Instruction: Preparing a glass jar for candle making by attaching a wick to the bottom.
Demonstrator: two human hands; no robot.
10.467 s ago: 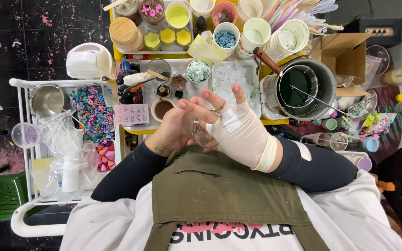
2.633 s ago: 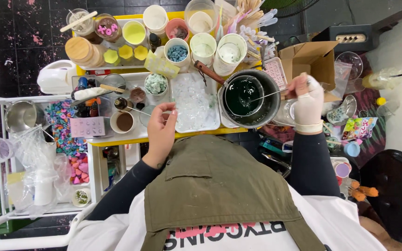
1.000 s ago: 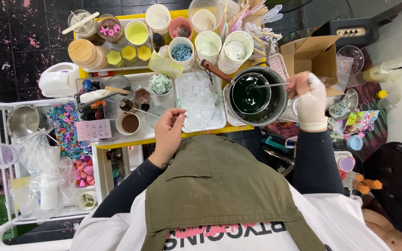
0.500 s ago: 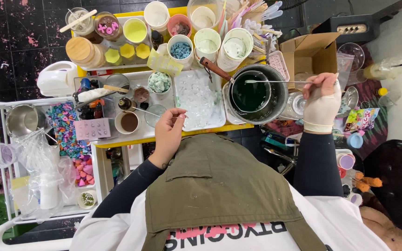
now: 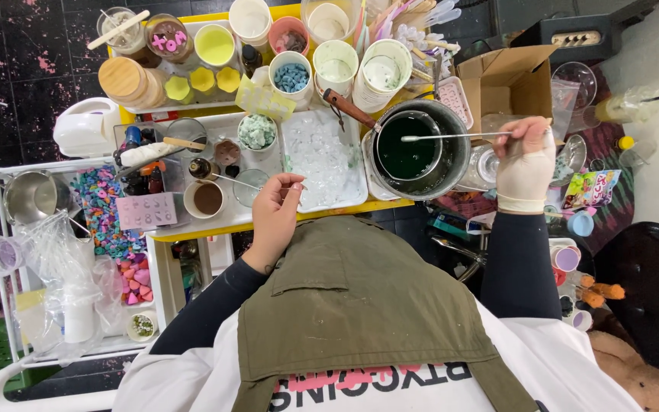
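My right hand [image 5: 526,162], in a pale glove, grips the end of a long thin metal stirring rod [image 5: 451,137] whose tip reaches over a steel pot [image 5: 419,149] of dark green liquid. My bare left hand [image 5: 274,215] rests at the front edge of a white tray [image 5: 324,159], fingers pinched on a thin metal stick that lies over a clear glass [image 5: 252,186]. The tray holds clear, glassy pieces. A wooden-handled tool [image 5: 348,110] leans on the pot's rim.
Paper cups of coloured bits [image 5: 291,76] and yellow tubs [image 5: 214,44] crowd the table's far side. A brown-liquid cup [image 5: 207,198] stands left of my hand. A white cart [image 5: 55,229] at left carries coloured shapes, bags and a steel bowl. A cardboard box [image 5: 509,76] sits at right.
My right hand has drawn rightwards away from the pot, still holding the rod. My left hand has stayed at the tray's front edge.
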